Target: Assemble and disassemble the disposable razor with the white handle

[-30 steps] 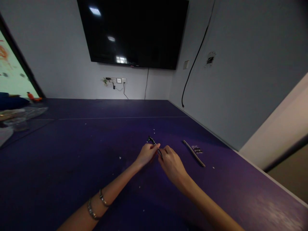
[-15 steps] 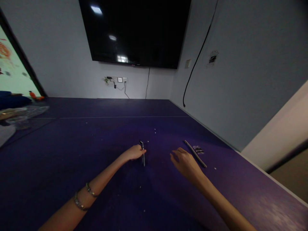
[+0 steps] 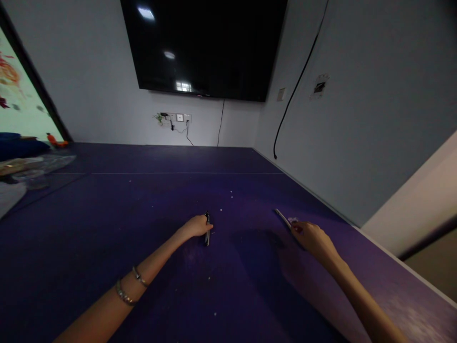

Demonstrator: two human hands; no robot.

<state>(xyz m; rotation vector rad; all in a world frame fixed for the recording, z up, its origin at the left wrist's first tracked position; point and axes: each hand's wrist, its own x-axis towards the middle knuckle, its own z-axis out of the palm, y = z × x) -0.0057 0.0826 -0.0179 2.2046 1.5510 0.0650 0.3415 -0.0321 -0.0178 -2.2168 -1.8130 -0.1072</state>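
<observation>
My left hand is closed around a slim dark-and-silver bar, held roughly upright in the picture just above the purple surface. Its exact kind does not show. Over to the right, my right hand has its fingers curled onto a slender pale curved rod. The rod's far end sticks out past the fingertips, and its near part is hidden behind the hand. A small clear plastic packet lies just beyond these fingers, mostly covered by them.
The purple tabletop carries several tiny white specks. Clear plastic wrapping and dark blue cloth lie at the far left. A black cable hangs along the right wall, and a television is mounted ahead.
My right hand has moved right, from beside the pale rod onto it, covering most of the packet. The bar in my left hand has turned slightly.
</observation>
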